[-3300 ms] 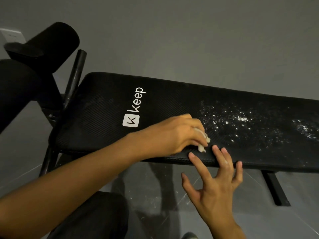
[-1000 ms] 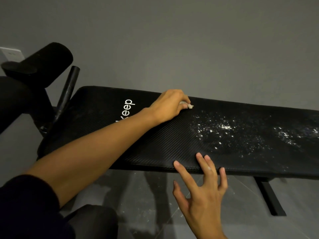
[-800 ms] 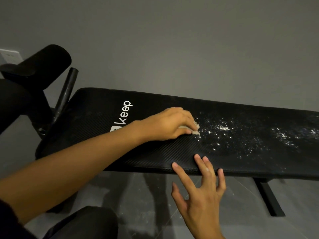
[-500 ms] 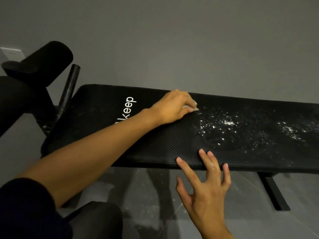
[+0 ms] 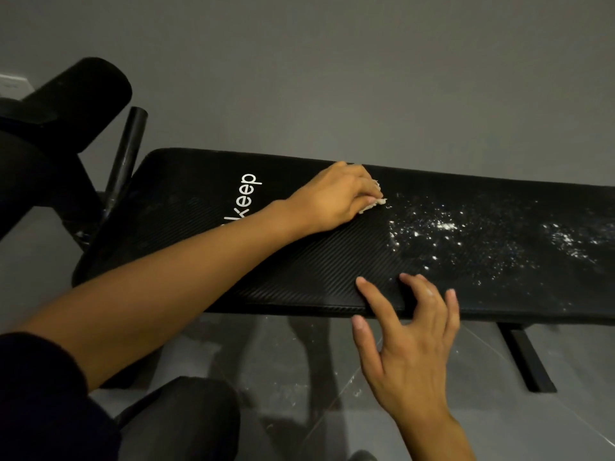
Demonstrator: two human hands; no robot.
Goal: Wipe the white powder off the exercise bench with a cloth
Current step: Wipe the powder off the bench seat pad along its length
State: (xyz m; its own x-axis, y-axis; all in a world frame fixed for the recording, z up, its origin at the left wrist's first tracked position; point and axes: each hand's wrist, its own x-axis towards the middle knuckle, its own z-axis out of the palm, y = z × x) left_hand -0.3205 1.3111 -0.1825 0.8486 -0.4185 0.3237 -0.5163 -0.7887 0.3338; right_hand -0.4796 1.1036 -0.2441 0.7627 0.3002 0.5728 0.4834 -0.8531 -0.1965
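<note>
A black padded exercise bench [image 5: 299,261] with a white "keep" logo stretches across the view. White powder [image 5: 442,227] is scattered over its right half, with a second patch [image 5: 565,237] further right. My left hand [image 5: 332,197] presses a small pale cloth [image 5: 374,202] onto the pad near the far edge, just left of the powder; most of the cloth is hidden under my fingers. My right hand [image 5: 409,341] has its fingers spread, the tips resting on the bench's near edge, holding nothing.
Black foam rollers [image 5: 80,98] and a black post [image 5: 126,154] stand at the bench's left end. A bench foot [image 5: 525,357] rests on the grey floor, which has powder specks [image 5: 356,390]. A grey wall is behind. My dark-clad knee [image 5: 179,417] is below.
My left hand with the cloth has swept back and forth between the near and far side of the pad at the powder's left border. My right hand stays at the near edge.
</note>
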